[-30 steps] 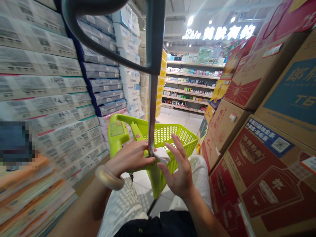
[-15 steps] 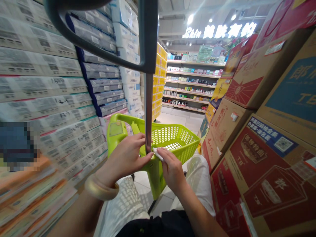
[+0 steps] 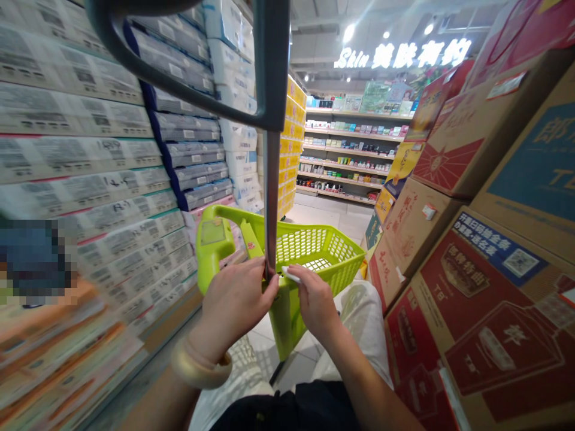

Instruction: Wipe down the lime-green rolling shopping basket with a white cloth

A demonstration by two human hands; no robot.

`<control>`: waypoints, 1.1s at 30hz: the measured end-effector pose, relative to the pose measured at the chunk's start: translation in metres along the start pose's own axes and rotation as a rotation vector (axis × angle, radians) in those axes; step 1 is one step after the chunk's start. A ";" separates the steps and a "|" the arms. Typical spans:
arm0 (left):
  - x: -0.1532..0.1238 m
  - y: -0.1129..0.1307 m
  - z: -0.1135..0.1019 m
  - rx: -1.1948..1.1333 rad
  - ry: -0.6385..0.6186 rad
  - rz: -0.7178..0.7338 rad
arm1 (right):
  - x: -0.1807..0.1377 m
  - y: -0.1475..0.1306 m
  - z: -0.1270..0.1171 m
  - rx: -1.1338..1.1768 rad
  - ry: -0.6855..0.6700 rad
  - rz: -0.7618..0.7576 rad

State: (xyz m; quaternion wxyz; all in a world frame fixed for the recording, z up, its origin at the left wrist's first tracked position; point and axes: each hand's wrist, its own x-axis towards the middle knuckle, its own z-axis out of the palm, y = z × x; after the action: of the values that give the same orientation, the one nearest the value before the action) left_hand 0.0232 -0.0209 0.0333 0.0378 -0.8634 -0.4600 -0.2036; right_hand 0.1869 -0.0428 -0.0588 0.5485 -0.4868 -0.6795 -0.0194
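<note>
A lime-green shopping basket [image 3: 342,263] with lattice sides stands between my knees. From its near end rises a metal pull rod [image 3: 271,197], topped by a grey loop handle [image 3: 188,90]. Low on this rod, where it enters the basket, my left hand [image 3: 238,299] is closed, fingers behind it and thumb in front; its far fingertips are hidden. A gold bangle [image 3: 200,366] circles that wrist. Pinched in my right hand [image 3: 317,299] is a small folded white wipe or tissue [image 3: 291,274], just right of the rod at the basket's near rim.
Stacked white paper packs [image 3: 90,155] line the left side. Cardboard cartons [image 3: 485,311] are piled close on my right. Beyond the basket, tiled floor [image 3: 330,206] leads to product shelves [image 3: 345,143]. Yellow boxes [image 3: 291,137] stand in a tall stack left of that aisle.
My left hand has shifted right, its fingers closing further around the bottom of the rod. My right hand, still with the white wipe, has moved slightly to the right.
</note>
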 end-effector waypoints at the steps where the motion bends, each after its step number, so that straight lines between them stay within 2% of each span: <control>1: 0.000 0.000 0.001 0.015 0.012 0.001 | 0.002 -0.002 0.001 0.030 -0.032 -0.020; 5: 0.000 -0.002 0.002 0.046 0.030 0.012 | 0.006 -0.001 0.003 0.102 -0.103 -0.067; 11: 0.000 0.001 0.000 0.048 -0.008 -0.017 | -0.001 0.017 0.002 -0.004 0.044 0.083; 17: -0.002 0.002 0.000 0.070 0.011 -0.023 | -0.006 -0.003 0.006 0.148 -0.022 -0.092; 22: -0.002 0.001 0.000 0.063 0.009 -0.010 | -0.013 0.010 0.005 0.023 0.116 0.007; 28: -0.003 0.001 0.001 0.057 0.039 0.001 | -0.018 0.001 0.007 0.098 0.016 -0.092; 33: -0.002 -0.002 0.001 0.023 0.028 0.014 | -0.019 0.008 0.007 0.025 0.097 -0.024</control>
State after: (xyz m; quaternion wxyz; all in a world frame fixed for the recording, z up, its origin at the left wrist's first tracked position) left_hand 0.0208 -0.0210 0.0318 0.0558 -0.8631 -0.4559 -0.2102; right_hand 0.1857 -0.0476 -0.0802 0.5867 -0.4702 -0.6581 -0.0412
